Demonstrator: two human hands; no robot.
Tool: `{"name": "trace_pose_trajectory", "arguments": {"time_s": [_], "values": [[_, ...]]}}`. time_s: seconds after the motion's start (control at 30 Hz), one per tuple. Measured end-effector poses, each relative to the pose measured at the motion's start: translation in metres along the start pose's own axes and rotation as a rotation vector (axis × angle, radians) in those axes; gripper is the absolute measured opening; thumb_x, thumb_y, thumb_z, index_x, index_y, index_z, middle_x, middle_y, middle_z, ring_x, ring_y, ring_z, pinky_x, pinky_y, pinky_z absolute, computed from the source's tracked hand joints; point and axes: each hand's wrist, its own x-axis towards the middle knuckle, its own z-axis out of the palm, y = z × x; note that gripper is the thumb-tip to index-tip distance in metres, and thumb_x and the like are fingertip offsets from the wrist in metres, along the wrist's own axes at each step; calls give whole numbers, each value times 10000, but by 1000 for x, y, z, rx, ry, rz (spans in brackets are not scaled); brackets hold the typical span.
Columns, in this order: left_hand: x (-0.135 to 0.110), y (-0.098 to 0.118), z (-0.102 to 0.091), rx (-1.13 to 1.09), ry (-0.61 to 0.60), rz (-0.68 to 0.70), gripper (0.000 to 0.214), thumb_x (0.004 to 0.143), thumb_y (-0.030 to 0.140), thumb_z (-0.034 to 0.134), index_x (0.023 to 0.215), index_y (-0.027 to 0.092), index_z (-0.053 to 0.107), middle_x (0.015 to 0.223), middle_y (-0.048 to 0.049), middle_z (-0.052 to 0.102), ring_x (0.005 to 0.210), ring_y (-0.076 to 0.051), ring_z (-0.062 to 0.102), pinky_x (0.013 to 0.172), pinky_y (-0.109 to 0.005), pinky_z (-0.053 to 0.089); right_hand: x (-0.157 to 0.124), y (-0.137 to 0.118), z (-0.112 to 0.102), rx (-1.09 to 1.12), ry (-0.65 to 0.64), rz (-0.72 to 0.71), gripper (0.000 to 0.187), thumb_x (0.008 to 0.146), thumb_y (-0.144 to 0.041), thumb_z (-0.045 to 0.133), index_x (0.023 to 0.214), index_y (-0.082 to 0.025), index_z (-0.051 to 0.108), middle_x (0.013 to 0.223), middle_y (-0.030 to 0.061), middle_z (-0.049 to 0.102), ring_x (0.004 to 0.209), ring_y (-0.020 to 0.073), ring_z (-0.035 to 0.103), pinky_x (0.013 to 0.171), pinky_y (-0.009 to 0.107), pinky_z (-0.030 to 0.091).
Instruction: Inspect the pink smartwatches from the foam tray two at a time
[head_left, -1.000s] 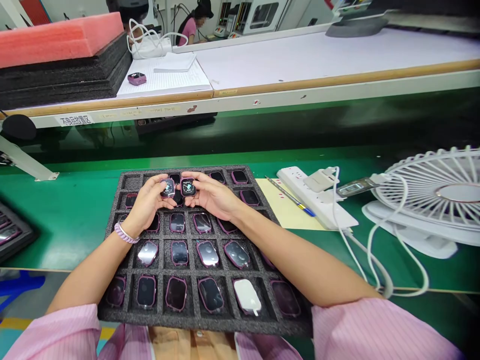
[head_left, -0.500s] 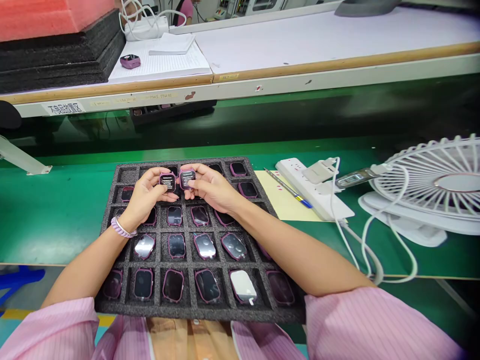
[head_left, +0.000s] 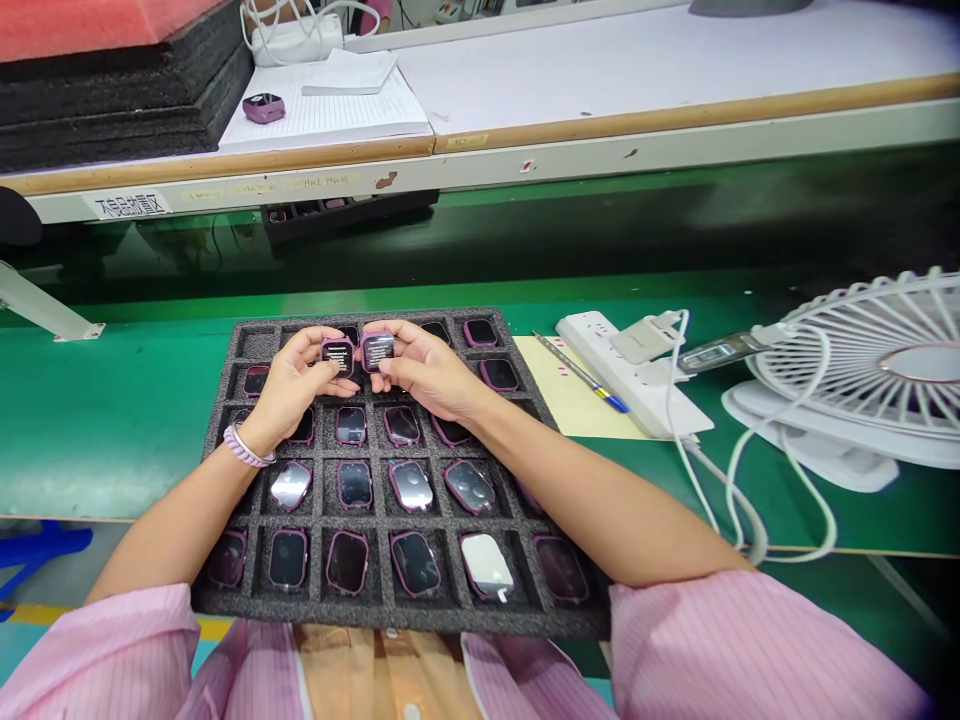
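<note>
My left hand pinches a purple-framed smartwatch body between thumb and fingers. Beside it, my right hand grips a second smartwatch body of the same kind. Both lit screens face me and show lines of white text on black. Under my hands lies a black foam tray, split into square compartments. Many of these hold more purple smartwatch bodies, such as a smartwatch with a white-looking screen in the front row. My hands and forearms cover part of the tray.
To the right are a pen on yellow paper, a white power strip with cables, and a white fan. On the shelf above, another smartwatch lies on lined paper, beside stacked black foam.
The view has shifted slightly, so the shelf sits a little higher in the picture. Both hands keep hold of their smartwatches in nearly the same place over the tray.
</note>
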Motion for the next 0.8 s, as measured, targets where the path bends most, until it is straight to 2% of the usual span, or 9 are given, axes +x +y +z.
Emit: {"name": "trace_pose_trajectory", "arguments": {"time_s": [0.1, 0.27, 0.43, 0.53, 0.67, 0.73, 0.8], "values": [[0, 0, 0, 9, 9, -8, 399, 745, 205, 739, 1107, 169, 574, 1008, -39, 710, 634, -146, 755, 646, -265, 674, 0, 0, 1, -13, -1, -5, 470, 768, -199, 804, 1186, -193, 589, 950, -3, 696, 657, 119, 666, 595, 239, 512], [0, 1, 1, -12, 2, 1, 442, 705, 204, 734, 1113, 166, 569, 1016, -38, 721, 641, -157, 765, 658, -264, 681, 0, 0, 0, -24, -9, -6, 488, 773, -209, 802, 1206, -190, 577, 1001, 11, 693, 672, 113, 667, 611, 235, 507], [-1, 0, 1, -28, -12, 13, 488, 650, 163, 732, 1112, 173, 576, 1077, -42, 735, 673, -158, 774, 686, -262, 686, 0, 2, -2, -67, -4, -39, 490, 768, -219, 819, 1200, -196, 590, 946, -9, 651, 687, 117, 646, 622, 239, 521], [-1, 0, 1, -30, -5, 12, 487, 662, 177, 762, 1115, 175, 583, 1075, -40, 736, 679, -157, 775, 688, -261, 687, 2, 3, -1, -61, 12, -45, 508, 747, -201, 841, 1190, -204, 593, 953, -13, 655, 657, 99, 620, 607, 227, 518], [0, 1, 1, -54, -8, -37, 387, 770, 300, 725, 1112, 169, 600, 941, -35, 734, 648, -181, 768, 640, -298, 688, 3, 5, 0, -16, 56, -5, 428, 822, -340, 841, 1157, -205, 611, 951, 11, 686, 611, 100, 569, 545, 231, 493], [1, 2, 1, -69, -13, -45, 374, 781, 323, 708, 1106, 166, 611, 913, -33, 729, 639, -195, 768, 629, -316, 688, 3, 5, 1, 11, 65, 15, 407, 858, -423, 818, 1137, -202, 621, 947, 26, 696, 613, 110, 560, 528, 238, 486], [1, 3, 2, -75, -16, -44, 381, 762, 312, 710, 1101, 163, 619, 923, -35, 736, 635, -201, 770, 626, -320, 687, 3, 5, 1, 20, 65, 17, 418, 847, -430, 831, 1129, -200, 625, 953, 32, 699, 626, 113, 560, 528, 235, 484]]}}
